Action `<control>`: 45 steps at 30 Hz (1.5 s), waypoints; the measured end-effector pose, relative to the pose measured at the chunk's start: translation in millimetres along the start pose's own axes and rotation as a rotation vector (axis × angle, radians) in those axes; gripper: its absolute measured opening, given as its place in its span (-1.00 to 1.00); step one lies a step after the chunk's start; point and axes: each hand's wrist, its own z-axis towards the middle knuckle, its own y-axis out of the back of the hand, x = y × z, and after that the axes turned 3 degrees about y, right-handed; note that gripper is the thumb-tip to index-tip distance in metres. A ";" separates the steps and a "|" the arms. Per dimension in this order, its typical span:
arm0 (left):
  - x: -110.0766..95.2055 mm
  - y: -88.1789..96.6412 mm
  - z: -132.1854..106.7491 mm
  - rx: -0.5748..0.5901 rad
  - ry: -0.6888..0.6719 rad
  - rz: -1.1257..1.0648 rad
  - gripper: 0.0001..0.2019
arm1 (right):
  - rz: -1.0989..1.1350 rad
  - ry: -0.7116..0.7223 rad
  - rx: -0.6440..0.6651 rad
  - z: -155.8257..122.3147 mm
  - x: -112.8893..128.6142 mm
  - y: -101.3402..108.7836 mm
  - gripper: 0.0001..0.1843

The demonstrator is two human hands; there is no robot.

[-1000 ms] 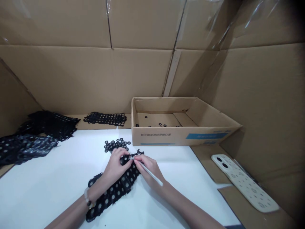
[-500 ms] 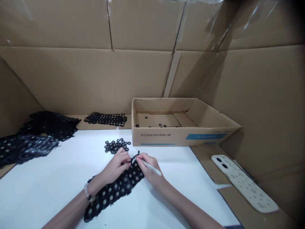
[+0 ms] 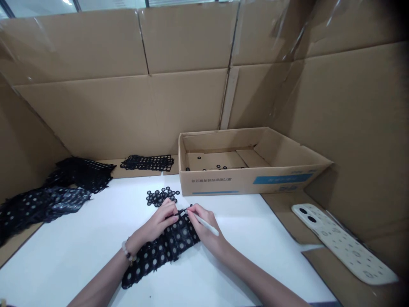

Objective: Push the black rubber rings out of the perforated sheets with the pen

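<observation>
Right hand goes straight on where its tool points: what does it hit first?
Probably the black perforated sheet edge at the tip of the white tool, beside the left hand; beyond that, the loose black rings. Depth unclear.

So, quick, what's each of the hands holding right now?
Left hand: closed, pinching the far end of the black holed strip.
Right hand: closed around a white stick, tip at the strip.

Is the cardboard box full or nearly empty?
Nearly empty: the box has an open top, and its bare floor shows only a few scattered black rings.
</observation>
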 end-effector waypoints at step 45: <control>-11.0 -32.8 -5.5 -0.185 -0.359 0.613 -0.74 | -0.781 0.472 0.229 8.7 -4.3 7.9 -0.78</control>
